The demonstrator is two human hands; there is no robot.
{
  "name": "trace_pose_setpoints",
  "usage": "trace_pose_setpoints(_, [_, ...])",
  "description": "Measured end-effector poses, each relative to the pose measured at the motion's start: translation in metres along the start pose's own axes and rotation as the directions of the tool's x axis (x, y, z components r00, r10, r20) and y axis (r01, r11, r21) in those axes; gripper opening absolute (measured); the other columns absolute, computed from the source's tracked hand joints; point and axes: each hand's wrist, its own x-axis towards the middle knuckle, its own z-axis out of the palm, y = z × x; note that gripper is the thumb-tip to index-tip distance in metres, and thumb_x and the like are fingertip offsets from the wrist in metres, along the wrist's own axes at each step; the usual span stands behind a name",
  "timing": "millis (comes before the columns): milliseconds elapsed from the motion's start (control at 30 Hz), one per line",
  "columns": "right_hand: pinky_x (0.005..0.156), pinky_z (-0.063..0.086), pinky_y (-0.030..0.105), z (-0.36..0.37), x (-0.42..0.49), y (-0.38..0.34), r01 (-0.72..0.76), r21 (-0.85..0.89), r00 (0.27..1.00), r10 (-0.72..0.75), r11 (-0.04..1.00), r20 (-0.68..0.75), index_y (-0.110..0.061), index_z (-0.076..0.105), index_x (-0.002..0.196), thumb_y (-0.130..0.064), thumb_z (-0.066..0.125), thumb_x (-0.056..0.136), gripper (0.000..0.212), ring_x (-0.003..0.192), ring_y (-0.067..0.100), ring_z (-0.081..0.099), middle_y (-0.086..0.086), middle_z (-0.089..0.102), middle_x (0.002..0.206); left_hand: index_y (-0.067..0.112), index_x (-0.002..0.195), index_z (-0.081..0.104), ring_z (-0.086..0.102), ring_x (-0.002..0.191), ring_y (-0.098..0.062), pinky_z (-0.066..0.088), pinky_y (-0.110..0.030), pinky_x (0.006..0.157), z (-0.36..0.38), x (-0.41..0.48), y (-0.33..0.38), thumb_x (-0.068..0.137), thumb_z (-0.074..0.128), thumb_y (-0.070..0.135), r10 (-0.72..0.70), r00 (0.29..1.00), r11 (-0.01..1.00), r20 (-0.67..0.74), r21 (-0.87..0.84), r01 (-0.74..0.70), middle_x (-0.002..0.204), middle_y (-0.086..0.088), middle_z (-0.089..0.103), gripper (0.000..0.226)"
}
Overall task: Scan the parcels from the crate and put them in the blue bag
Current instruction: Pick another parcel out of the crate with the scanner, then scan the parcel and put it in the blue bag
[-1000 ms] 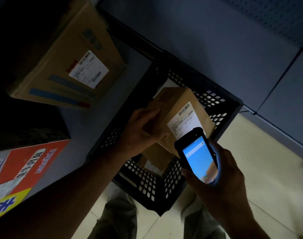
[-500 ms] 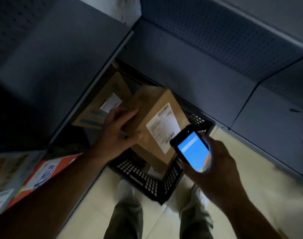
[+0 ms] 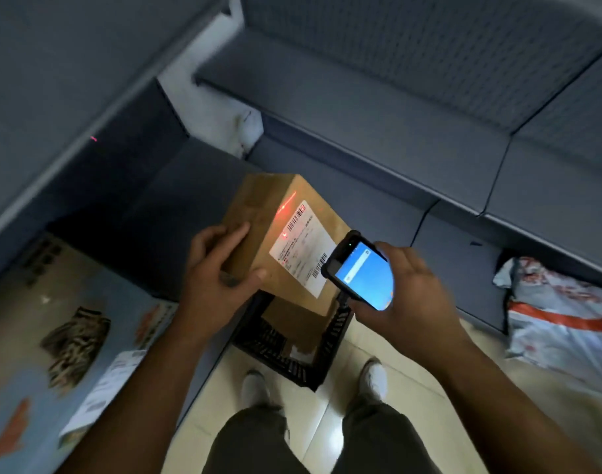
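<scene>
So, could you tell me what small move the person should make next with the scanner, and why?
Probably tilt the black handheld scanner in the right hand slightly, so its red beam crosses the barcode. The beam seems to fall on the label's edge and bare cardboard of the brown cardboard parcel, which the left hand holds above the black plastic crate.

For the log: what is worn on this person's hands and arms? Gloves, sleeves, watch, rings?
The left hand and the right hand are ungloved, with no ring on any finger that shows. Neither wrist carries a watch or band. The left forearm and the right forearm are uncovered down to the frame's edge, so no sleeve is in view. Dim light may hide small marks.
</scene>
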Motion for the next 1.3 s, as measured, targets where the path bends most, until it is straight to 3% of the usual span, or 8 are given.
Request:
trace_pose_setpoints(233, [0.084,0.054,0.036,-0.048,-0.044,-0.047,0.054,-0.027,0.998,-0.054,0.998,-0.023,-0.039,0.037,0.138,-0.054,0.083,0.063,0.089,0.104,0.009,0.048,-0.012,0.051,0.122,0.051,0.138,0.053,0.039,0.126,0.013,0.036,0.002,0.093,-0.069,-0.014,0.057,0.073,0.069,0.058,0.054,0.996,0.998,-0.075,-0.04,-0.057,0.137,0.011,0.037,0.067])
trace_pose_setpoints(500, [0.087,0.05,0.032,-0.079,-0.077,-0.087,0.105,-0.024,0.991,-0.107,0.994,-0.083,-0.039,0.036,0.14,-0.053,0.081,0.065,0.088,0.108,0.007,0.046,-0.015,0.048,0.121,0.046,0.144,0.055,0.043,0.13,-0.008,0.039,-0.019,0.101,-0.126,-0.02,0.078,0.072,0.068,0.062,0.073,0.992,0.997,-0.099,-0.001,-0.073,0.138,0.015,0.035,0.074])
trace_pose_setpoints(667, [0.09,0.049,0.033,-0.091,-0.085,-0.095,0.148,-0.026,0.982,-0.15,0.989,-0.113,-0.038,0.032,0.142,-0.054,0.081,0.065,0.092,0.111,0.007,0.046,-0.015,0.046,0.124,0.044,0.145,0.052,0.043,0.131,-0.012,0.045,-0.03,0.103,-0.14,-0.031,0.086,0.084,0.083,0.035,0.036,0.996,0.999,-0.081,0.004,-0.035,0.14,0.013,0.034,0.069])
trace_pose_setpoints(767, [0.088,0.048,0.03,-0.097,-0.084,-0.092,0.184,-0.011,0.978,-0.184,0.983,-0.098,-0.039,0.031,0.143,-0.055,0.08,0.067,0.092,0.112,0.007,0.044,-0.016,0.045,0.125,0.046,0.147,0.048,0.043,0.128,-0.008,0.042,-0.018,0.095,-0.137,-0.042,0.088,0.085,0.081,0.035,-0.024,0.995,1.0,-0.093,-0.004,0.024,0.139,0.018,0.031,0.071])
trace_pose_setpoints(867, [0.082,0.044,0.025,-0.104,-0.079,-0.082,0.209,0.032,0.977,-0.207,0.977,-0.059,-0.04,0.03,0.143,-0.056,0.08,0.067,0.093,0.113,0.007,0.044,-0.016,0.044,0.126,0.047,0.148,0.044,0.041,0.123,0.011,0.041,-0.005,0.084,-0.128,-0.058,0.094,0.084,0.08,0.04,-0.084,0.983,0.996,-0.161,-0.032,0.08,0.138,0.021,0.031,0.073])
trace_pose_setpoints(933, [0.082,0.046,0.025,-0.109,-0.072,-0.072,0.239,0.056,0.971,-0.237,0.969,-0.042,-0.04,0.03,0.145,-0.056,0.08,0.067,0.094,0.115,0.008,0.044,-0.016,0.043,0.127,0.043,0.145,0.048,0.038,0.122,0.019,0.042,-0.002,0.085,-0.116,-0.071,0.102,0.081,0.078,0.048,-0.097,0.968,0.995,-0.231,-0.041,0.09,0.137,0.017,0.036,0.071])
trace_pose_setpoints(1033, [0.081,0.044,0.024,-0.121,-0.06,-0.058,0.292,0.074,0.956,-0.292,0.954,-0.008,-0.04,0.027,0.146,-0.057,0.08,0.069,0.095,0.118,0.008,0.043,-0.015,0.042,0.131,0.035,0.139,0.058,0.042,0.126,0.011,0.041,-0.005,0.092,-0.089,-0.095,0.113,0.074,0.072,0.057,-0.137,0.929,0.99,-0.345,-0.062,0.123,0.135,0.013,0.043,0.07])
trace_pose_setpoints(1300, [0.098,0.044,0.026,-0.146,-0.036,-0.044,0.425,0.18,0.88,-0.451,0.887,0.146,-0.036,0.026,0.149,-0.056,0.081,0.069,0.1,0.124,0.009,0.045,-0.011,0.04,0.14,0.056,0.122,0.058,0.049,0.118,-0.007,0.052,-0.028,0.088,-0.042,-0.164,0.138,0.068,0.074,0.06,-0.368,0.751,0.93,-0.548,-0.201,0.309,0.133,0.013,0.044,0.056])
